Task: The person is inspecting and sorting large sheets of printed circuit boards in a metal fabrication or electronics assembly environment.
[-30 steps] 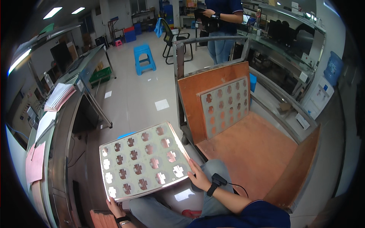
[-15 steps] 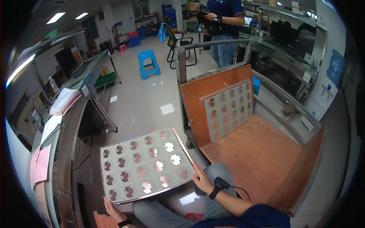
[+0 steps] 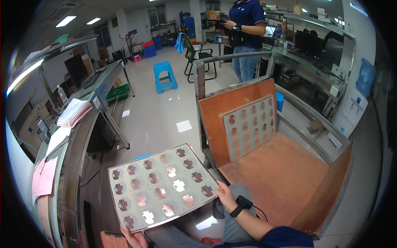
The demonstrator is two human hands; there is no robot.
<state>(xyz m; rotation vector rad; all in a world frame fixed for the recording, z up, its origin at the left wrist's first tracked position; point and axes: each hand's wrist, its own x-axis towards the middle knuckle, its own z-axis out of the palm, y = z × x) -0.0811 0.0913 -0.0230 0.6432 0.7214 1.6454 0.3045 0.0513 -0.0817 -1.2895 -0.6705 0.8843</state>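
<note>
A large circuit board panel (image 3: 159,177), pale grey-green with rows of shiny copper-coloured pads, is held above my lap. At its near left corner, my left hand (image 3: 134,237) grips the edge; part of that hand lies at the picture's lower rim. My right hand (image 3: 226,198) closes on the right edge near the near corner, thumb over the border. To the right, a stack of similar panels (image 3: 250,124) leans upright against an orange-brown board (image 3: 215,128) on a cart. A sliver of something blue (image 3: 144,157) shows behind the held panel's far edge.
The cart has a metal frame (image 3: 199,82) and an orange-brown base board (image 3: 277,173). A desk with pink and white papers (image 3: 74,111) runs along the left. Ahead are a blue stool (image 3: 165,76), a chair (image 3: 198,58) and a standing person (image 3: 246,33).
The panel has shifted and tilted a little in my hands, so the bright reflections fall on different pads. Both hands keep hold. The surroundings sit slightly lower in the picture.
</note>
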